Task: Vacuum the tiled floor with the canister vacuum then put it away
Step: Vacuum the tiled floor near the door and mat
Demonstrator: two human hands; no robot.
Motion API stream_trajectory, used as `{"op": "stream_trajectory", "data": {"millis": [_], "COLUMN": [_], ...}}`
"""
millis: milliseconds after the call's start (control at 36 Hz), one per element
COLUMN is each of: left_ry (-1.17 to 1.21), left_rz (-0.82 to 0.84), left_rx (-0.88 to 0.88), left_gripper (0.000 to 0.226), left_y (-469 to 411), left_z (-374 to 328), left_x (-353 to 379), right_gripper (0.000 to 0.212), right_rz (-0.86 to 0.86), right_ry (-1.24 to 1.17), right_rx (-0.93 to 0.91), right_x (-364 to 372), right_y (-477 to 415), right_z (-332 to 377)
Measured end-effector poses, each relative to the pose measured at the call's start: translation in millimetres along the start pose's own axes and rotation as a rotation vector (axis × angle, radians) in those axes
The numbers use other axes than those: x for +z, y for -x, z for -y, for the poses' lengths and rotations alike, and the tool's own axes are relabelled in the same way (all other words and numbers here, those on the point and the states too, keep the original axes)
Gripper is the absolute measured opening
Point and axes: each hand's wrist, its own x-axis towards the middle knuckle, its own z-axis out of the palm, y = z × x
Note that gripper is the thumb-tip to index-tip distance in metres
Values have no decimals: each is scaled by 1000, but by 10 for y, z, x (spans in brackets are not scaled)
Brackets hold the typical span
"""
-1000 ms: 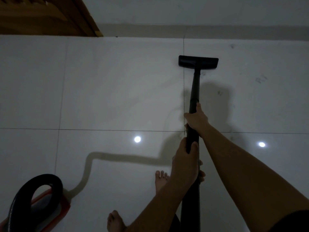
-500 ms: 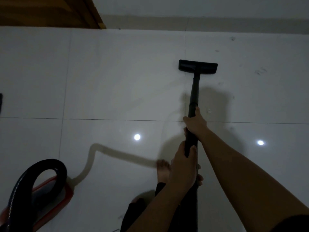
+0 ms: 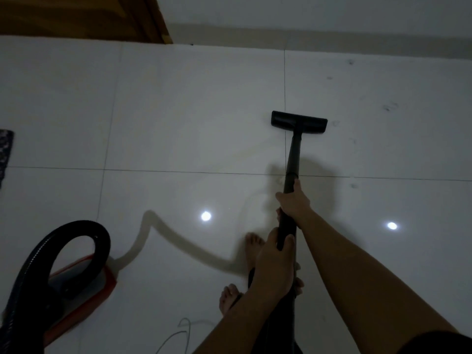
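Note:
The black vacuum wand (image 3: pixel 293 154) runs away from me to its flat floor nozzle (image 3: pixel 298 122), which lies on the glossy white tiled floor (image 3: pixel 191 111) across a grout line. My right hand (image 3: pixel 293 203) grips the wand high up. My left hand (image 3: pixel 277 267) grips it lower, nearer my body. The red and grey canister (image 3: pixel 76 290) sits at the lower left, with its thick black hose (image 3: pixel 63 241) arching over it.
My bare feet (image 3: pixel 252 244) stand just left of the wand. A thin white cord (image 3: pixel 178 335) loops on the floor near the bottom edge. A wooden door (image 3: pixel 76 16) and the wall skirting bound the far side. A patterned mat (image 3: pixel 5 152) shows at the left edge. Dark smudges (image 3: pixel 389 107) mark the tiles at right.
The nozzle has been drawn back toward me, away from the wall. I have stepped backward, and more of the canister, a mat and a cord have come into view.

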Motion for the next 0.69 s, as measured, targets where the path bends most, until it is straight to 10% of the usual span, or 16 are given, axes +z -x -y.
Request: {"op": "stream_trajectory", "data": {"millis": [694], "left_ry": [-56], "left_rz": [18], "left_rx": [-31], "left_gripper": [24], "left_y": [614], "left_z": [954], "left_x": [528], "right_gripper": [81], "right_rz": [11], "right_ry": [14], "right_rx": [14], "right_x": [-383], "right_y": [627], "right_z": [-1110]}}
